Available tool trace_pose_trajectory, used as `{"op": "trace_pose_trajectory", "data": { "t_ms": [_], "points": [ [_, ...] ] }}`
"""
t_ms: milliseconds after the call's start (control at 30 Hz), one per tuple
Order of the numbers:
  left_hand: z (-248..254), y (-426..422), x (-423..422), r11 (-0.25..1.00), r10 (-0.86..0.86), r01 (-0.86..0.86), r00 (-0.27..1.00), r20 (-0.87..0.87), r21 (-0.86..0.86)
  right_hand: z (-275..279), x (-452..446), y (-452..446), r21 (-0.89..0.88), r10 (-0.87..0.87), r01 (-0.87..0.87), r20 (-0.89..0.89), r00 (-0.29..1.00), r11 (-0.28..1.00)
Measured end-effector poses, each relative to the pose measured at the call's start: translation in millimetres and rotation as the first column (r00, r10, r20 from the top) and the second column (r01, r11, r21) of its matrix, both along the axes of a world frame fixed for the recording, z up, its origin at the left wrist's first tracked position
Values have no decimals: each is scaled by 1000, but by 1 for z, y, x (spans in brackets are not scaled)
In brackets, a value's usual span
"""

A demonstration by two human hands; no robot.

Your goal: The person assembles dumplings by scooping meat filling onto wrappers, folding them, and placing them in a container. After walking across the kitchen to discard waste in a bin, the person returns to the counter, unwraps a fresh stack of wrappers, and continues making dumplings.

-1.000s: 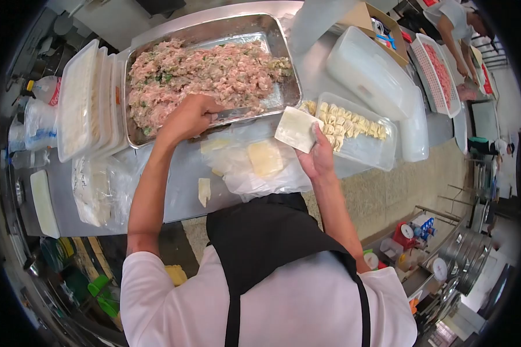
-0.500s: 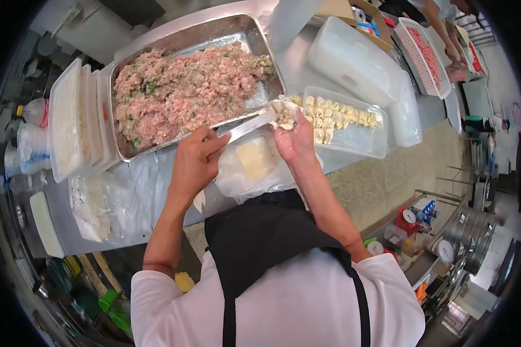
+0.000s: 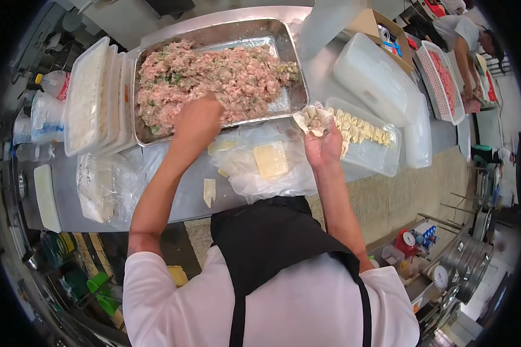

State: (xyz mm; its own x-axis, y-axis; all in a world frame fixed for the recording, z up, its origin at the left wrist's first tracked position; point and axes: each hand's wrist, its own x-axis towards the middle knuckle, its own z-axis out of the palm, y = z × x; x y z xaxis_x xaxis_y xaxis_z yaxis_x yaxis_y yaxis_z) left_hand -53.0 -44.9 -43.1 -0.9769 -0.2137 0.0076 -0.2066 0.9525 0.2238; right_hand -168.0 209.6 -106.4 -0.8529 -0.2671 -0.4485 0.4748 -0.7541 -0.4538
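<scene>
My left hand is closed at the near edge of the filling, fingers bent down. The flat metal spatula it held a moment ago is hidden by the hand and the meat. A large metal tray holds the pink minced meat filling with green bits. In my right hand rests a dumpling wrapper with some filling on it, its edges raised. Just beyond that hand, folded dumplings stand in rows in a clear plastic container. Square wrappers lie stacked on a plastic bag between my arms.
Stacked lidded containers stand left of the tray. A bagged white packet and a wrapper scrap lie on the metal table. Translucent containers lie at right, beyond them a pink basket of meat near another person.
My left hand has moved from the wrapper, where its spatula touched the filling, left to the meat tray. My right hand still holds the wrapper. The camera view has shifted slightly.
</scene>
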Motion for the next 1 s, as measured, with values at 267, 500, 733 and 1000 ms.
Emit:
{"op": "trace_pose_trajectory", "data": {
  "t_ms": [267,500,733,1000],
  "points": [
    [19,-8,-6,913,-159,147,987,2,381,-7,5,6,-8,14,-14,-33,999,1000],
    [-11,39,7,723,-50,266,941,-336,638,22,19,-18,-75,136,-133,29,990,988],
    [7,67,30,869,-10,159,952,-305,469,2,7,-11,24,4,-4,12,1000,1000],
    [-23,66,17,785,-38,192,964,-263,589,2,9,11,-131,307,-359,-306,901,924]
  ]
}}
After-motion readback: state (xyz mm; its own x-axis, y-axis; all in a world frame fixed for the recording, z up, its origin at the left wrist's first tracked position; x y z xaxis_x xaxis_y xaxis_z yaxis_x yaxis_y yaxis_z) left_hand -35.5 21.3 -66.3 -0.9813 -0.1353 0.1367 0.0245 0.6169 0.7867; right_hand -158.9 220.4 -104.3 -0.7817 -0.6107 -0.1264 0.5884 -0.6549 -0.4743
